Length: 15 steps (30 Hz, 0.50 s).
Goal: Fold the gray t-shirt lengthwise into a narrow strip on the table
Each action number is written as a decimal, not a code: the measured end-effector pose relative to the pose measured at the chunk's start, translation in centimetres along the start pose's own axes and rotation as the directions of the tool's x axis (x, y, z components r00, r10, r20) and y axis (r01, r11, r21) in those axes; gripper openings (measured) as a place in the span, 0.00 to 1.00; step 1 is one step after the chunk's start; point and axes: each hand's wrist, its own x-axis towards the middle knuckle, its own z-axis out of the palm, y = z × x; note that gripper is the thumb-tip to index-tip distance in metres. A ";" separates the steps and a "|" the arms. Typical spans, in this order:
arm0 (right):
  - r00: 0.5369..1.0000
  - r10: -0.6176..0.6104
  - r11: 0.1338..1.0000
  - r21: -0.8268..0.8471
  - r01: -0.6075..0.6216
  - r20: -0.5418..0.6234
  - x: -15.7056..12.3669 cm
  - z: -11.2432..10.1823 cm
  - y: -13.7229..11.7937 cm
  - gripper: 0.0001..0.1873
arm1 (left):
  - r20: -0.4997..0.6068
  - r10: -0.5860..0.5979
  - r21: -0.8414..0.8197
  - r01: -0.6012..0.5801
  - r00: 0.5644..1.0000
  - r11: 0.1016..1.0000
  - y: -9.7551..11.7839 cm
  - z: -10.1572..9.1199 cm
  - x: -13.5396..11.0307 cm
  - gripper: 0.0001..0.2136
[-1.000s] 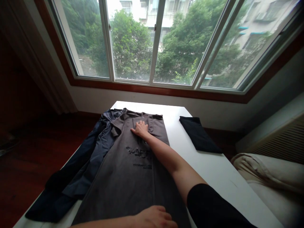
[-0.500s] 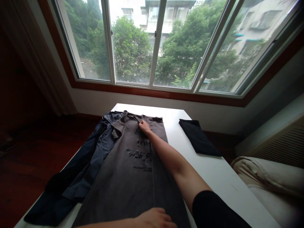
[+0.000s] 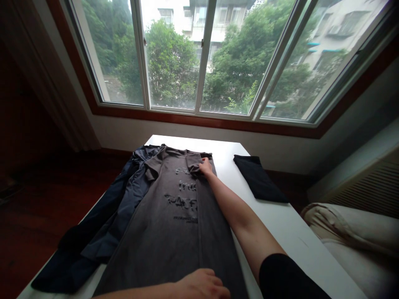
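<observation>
A dark grey T-shirt (image 3: 156, 236) with black lettering lies spread lengthwise, its right side folded inward along a straight line. At the shirt's far right, my right hand (image 3: 205, 167) is closed on its short sleeve, which is turned back over the chest and covers part of the print. My left hand (image 3: 202, 284) lies low on the shirt at the bottom of the view, fingers curled together against the cloth; its fingertips are partly hidden.
Dark blue clothes (image 3: 121, 207) lie along the left, partly under the T-shirt. A folded black garment (image 3: 260, 178) rests on the right of the white table (image 3: 280, 236). Beige bedding (image 3: 352, 232) is beyond the right edge; a window (image 3: 199, 62) stands behind.
My right hand has moved right from the collar area, and the sleeve now lies folded back across the chest. The left hand has barely moved.
</observation>
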 end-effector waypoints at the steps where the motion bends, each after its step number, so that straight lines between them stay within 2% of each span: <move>1: 1.000 0.018 0.999 -0.034 -0.018 -0.019 0.1 -0.1 0.2 0.17 | -0.008 0.005 0.006 -0.005 1.000 1.000 0.1 -0.4 0.0 0.07; 6: 0.998 -0.017 0.996 -0.085 0.011 -0.066 0.3 -0.6 0.7 0.15 | -0.028 0.019 0.012 -0.018 0.999 1.000 0.3 -2.4 0.0 0.08; 13: 0.969 -0.097 0.995 -0.016 0.096 -0.228 -0.6 -2.0 0.5 0.14 | -0.019 0.014 -0.029 -0.015 1.000 0.999 0.3 -3.6 0.0 0.07; 15: 0.978 -0.118 0.993 -0.011 0.118 -0.174 -1.3 -2.3 0.6 0.14 | -0.010 0.010 -0.046 -0.010 1.000 0.999 0.4 -3.9 0.0 0.09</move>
